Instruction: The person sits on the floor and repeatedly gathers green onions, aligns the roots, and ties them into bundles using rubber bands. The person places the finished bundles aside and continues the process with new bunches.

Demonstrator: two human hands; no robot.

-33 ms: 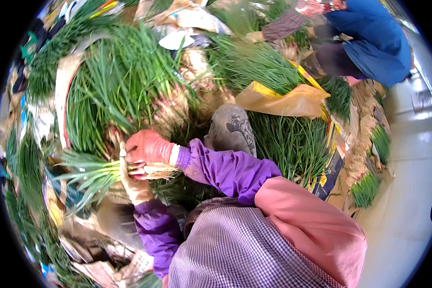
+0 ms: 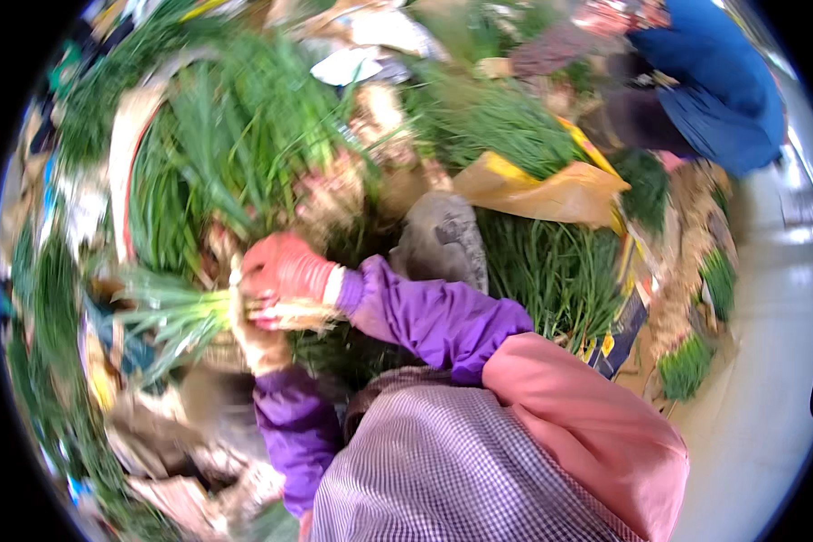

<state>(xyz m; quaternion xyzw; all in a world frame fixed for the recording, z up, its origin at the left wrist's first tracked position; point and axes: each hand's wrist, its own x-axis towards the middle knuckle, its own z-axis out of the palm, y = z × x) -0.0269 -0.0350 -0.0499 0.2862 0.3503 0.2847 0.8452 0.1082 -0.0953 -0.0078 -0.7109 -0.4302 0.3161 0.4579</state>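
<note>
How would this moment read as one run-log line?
left hand: holds green onion bunch | right hand: red-gloved, at bunch's bulb end | around: larger green onion pile, person in blue

Glare whitens the floor (image 2: pixel 727 406), while blur softens the held bunch (image 2: pixel 182 313).

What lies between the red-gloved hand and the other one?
In the head view, the pinkish-white stems of the green onion bunch lie between the right hand, red-gloved, and the left hand.
</note>
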